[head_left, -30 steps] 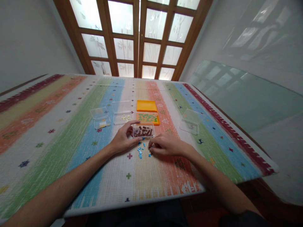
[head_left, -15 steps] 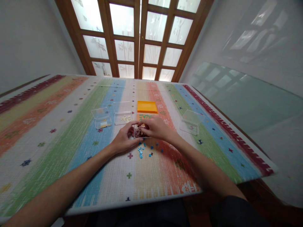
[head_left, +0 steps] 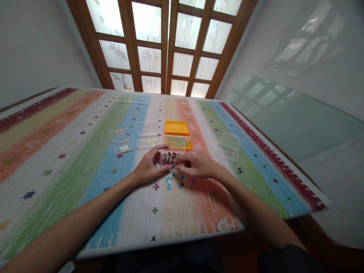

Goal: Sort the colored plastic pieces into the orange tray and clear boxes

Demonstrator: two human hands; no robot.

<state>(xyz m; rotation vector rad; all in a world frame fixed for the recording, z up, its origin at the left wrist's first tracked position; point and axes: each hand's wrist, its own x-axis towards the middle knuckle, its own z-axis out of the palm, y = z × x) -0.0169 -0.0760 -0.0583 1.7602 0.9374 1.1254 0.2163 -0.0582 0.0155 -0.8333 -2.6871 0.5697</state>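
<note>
A small clear box of dark red pieces (head_left: pixel 170 156) sits on the striped mat. My left hand (head_left: pixel 149 167) grips its left side, with the index finger along the far edge and the thumb at the near corner. My right hand (head_left: pixel 197 165) rests just right of the box, its bent fingers pointing left at the box's front edge. Whether those fingertips pinch a piece is too small to tell. Several loose blue pieces (head_left: pixel 169 182) lie on the mat just in front of both hands.
Behind the box stand an orange tray of green pieces (head_left: pixel 178 142) and its orange lid (head_left: pixel 176 127). To the left are a clear box of cream pieces (head_left: pixel 147 141) and a smaller clear box (head_left: pixel 123 146). Another clear box (head_left: pixel 229 146) stands to the right. The table's near edge (head_left: pixel 159 242) is close.
My right hand went from the loose blue pieces up over the box of dark red pieces, then came back down to its front right edge. My left hand stayed on the box.
</note>
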